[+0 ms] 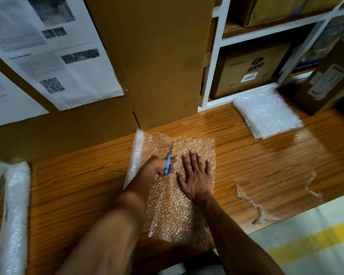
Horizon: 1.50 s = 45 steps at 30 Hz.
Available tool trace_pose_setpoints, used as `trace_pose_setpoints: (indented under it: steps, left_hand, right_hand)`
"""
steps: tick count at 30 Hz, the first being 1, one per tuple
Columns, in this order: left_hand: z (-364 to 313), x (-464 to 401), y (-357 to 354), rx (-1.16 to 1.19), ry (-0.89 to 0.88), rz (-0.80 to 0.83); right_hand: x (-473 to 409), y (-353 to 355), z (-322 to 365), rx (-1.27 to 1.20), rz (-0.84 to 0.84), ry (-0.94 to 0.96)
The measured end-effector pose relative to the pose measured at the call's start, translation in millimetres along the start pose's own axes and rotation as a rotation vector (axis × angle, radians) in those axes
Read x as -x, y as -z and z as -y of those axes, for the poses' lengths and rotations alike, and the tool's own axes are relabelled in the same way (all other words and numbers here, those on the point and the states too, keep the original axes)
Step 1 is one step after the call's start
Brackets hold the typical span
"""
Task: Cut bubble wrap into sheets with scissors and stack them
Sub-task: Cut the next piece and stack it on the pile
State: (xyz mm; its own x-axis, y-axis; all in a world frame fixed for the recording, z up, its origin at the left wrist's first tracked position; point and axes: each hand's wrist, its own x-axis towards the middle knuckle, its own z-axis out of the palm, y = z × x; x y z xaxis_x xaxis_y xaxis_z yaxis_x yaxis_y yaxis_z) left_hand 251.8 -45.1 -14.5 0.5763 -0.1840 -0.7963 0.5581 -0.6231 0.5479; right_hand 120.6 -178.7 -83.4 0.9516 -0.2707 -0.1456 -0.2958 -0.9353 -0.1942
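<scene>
Scissors with blue plastic handles (168, 163) sit gripped in the left hand (159, 169), blades pointing away from the person up the clear bubble-wrap sheet (177, 195) spread on the brown wooden table (266, 165). The right hand (197, 175) lies flat, fingers spread, pressing the sheet just right of the cutting line. A white stack of cut sheets (266, 113) waits far right, nearer that hand.
</scene>
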Motion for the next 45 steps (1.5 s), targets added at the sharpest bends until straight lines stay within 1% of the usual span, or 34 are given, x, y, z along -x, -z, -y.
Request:
trace_pose_setpoints:
  steps: [7,11,16,23,28,32,35,39,45]
  left_hand:
    - [-12.5,3.5,-3.1,-0.063,0.017,0.067]
    - [-20.9,7.8,-3.0,-0.058,0.036,0.173]
    - [-28.8,6.7,-1.4,-0.074,0.027,0.208]
    - [-21.2,3.5,10.5,-0.064,0.074,0.222]
    - [-14.5,5.9,16.5,-0.09,0.09,0.232]
    - [-13.2,9.3,16.8,-0.057,0.087,0.243]
    - [-9.1,5.9,17.0,-0.102,0.095,0.262]
    - [-4.0,0.3,15.2,-0.076,0.061,0.271]
    - [-9.3,-3.9,12.7,-0.07,0.019,0.276]
  right_hand:
    - [0.1,0.0,0.1,0.008,0.016,-0.007]
    - [-0.2,0.8,-0.4,0.019,0.024,-0.008]
    - [-1.0,2.9,-0.4,0.016,0.027,-0.024]
    - [-1.4,2.4,1.8,-0.009,-0.008,-0.111]
    - [-2.2,0.3,3.0,-0.013,-0.012,-0.115]
    - [-1.8,0.8,3.1,-0.013,-0.008,-0.118]
    - [-1.6,1.7,3.3,-0.006,-0.008,-0.117]
    - [-5.7,4.4,5.0,-0.025,0.0,-0.119]
    - [-6.0,4.9,4.1,0.007,0.022,-0.112]
